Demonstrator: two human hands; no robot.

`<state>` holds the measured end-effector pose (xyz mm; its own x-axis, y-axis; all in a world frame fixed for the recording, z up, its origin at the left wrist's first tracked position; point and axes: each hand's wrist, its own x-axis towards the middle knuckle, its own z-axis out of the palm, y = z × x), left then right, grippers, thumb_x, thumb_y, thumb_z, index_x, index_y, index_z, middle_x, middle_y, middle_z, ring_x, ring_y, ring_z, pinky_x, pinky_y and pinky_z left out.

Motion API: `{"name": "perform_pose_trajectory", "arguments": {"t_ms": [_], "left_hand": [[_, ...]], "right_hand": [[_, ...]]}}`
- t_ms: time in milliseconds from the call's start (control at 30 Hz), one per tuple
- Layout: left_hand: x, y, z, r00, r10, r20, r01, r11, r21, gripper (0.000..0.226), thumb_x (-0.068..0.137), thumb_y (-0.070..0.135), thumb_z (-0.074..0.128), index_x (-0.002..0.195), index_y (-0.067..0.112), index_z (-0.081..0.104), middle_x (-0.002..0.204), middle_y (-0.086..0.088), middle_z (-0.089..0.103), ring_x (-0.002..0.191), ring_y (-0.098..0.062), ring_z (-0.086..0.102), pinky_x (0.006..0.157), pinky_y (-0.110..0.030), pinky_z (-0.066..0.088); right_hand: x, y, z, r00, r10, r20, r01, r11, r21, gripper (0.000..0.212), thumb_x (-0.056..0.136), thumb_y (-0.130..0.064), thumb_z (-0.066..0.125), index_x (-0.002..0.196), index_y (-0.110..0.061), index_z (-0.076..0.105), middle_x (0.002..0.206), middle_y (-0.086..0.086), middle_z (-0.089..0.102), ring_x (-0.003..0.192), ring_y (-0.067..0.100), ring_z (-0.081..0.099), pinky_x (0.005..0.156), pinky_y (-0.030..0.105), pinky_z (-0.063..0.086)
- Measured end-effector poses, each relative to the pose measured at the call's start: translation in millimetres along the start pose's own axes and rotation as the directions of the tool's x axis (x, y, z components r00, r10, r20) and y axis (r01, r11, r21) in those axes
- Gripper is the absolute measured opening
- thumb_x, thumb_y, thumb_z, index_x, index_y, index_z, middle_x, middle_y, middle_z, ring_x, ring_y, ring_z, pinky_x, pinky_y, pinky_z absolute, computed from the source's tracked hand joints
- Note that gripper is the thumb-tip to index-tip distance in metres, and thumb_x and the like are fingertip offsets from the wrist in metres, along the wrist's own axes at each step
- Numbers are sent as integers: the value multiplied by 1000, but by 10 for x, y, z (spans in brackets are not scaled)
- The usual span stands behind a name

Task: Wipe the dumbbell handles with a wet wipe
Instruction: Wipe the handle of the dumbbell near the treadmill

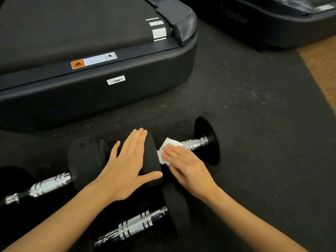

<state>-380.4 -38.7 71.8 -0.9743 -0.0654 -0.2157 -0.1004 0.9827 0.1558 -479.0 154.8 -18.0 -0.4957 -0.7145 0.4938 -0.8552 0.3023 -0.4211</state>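
On the dark floor mat (254, 106), hands clean a dumbbell (205, 140).
Left hand (127, 166) lies spread on its near weight; right hand (183, 162) presses a white wipe (170, 143) flat against the chrome handle (194, 143).

White wipe (168, 145), chrome banded handle (193, 143)

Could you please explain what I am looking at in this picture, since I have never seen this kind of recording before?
There is no machine here: a person wears a camera on the head, looking down at their own bare hands. On the dark floor mat lie three dumbbells with chrome handles. The left hand rests flat on a black weight, steadying that dumbbell. The right hand presses a white wipe onto its handle, at the end nearest that weight. The other two handles are untouched by either hand. Behind stands the end of a treadmill.
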Motion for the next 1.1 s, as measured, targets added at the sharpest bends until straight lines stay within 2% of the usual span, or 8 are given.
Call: {"name": "perform_pose_trajectory", "arguments": {"t_ms": [200, 300, 467, 667, 800, 900, 1000, 1100], "left_hand": [[39, -5, -81, 998, -33, 47, 31, 999, 44, 113, 65, 90, 3, 148, 20, -30, 147, 16, -36, 142, -5, -29, 120, -52, -3], [56, -1, -86, 997, -41, 58, 40, 999, 21, 114, 64, 91, 3, 148, 21, -30, 152, 15, -33, 142, -4, -29, 119, -54, -4], [49, 2, -83, 996, -43, 77, 42, 999, 14, 115, 64, 92, 4, 147, 22, -31, 158, 10, -28, 143, -5, -28, 118, -57, -5], [37, 56, -129, 994, -55, 94, 53, 998, 23, 111, 74, 85, 20, 148, 19, -29, 158, 8, -28, 144, -7, -28, 118, -58, -6], [38, 63, -150, 993, -64, 94, 62, 998, 21, 111, 73, 84, 21, 148, 20, -29, 159, 8, -27, 144, -6, -27, 118, -59, -5], [34, 64, -140, 993, -63, 96, 61, 998, 20, 111, 73, 87, 18, 147, 19, -30, 158, 8, -28, 144, -6, -27, 118, -59, -5], [34, 39, -112, 995, -52, 85, 50, 998, 24, 114, 65, 92, 5, 147, 20, -31, 158, 9, -29, 144, -7, -28, 117, -60, -4], [39, 36, -119, 995, -47, 86, 45, 999, 25, 114, 66, 91, 6, 147, 20, -31, 158, 9, -29, 144, -7, -28, 116, -60, -4]], "right_hand": [[172, -42, 80, 998, 44, 45, -47, 996, 76, 31, 95, -12, 57, 124, -5, 66, 133, 5, 63, 131, 19, 52, 112, 39, 38], [73, 62, -12, 1000, 9, -6, -9, 998, 69, 32, 92, -11, 62, 123, -8, 68, 134, 3, 62, 133, 14, 49, 116, 31, 32], [157, -15, 6, 998, 56, -15, -53, 991, 121, 28, 87, -6, 67, 115, -7, 71, 128, 2, 67, 129, 16, 54, 113, 34, 38], [113, 36, -61, 995, 64, -73, -55, 991, 124, 24, 84, -12, 65, 106, -11, 75, 123, -1, 69, 125, 13, 57, 106, 33, 45], [188, -47, -65, 999, 47, -28, -43, 990, 132, 15, 86, -21, 66, 94, -13, 76, 121, -2, 70, 123, 11, 56, 104, 29, 44], [151, 49, -101, 991, 137, 13, -136, 966, 222, 19, 92, -26, 63, 82, -15, 76, 124, -4, 69, 127, 8, 54, 108, 30, 41], [233, 53, -79, 973, 229, -12, -215, 931, 296, 12, 87, -23, 71, 90, -13, 74, 116, -4, 72, 118, 9, 61, 103, 37, 46], [358, 48, -122, 951, 285, 118, -308, 893, 328, 22, 83, -24, 77, 100, -18, 65, 110, -9, 71, 110, 9, 64, 94, 33, 49]]}}
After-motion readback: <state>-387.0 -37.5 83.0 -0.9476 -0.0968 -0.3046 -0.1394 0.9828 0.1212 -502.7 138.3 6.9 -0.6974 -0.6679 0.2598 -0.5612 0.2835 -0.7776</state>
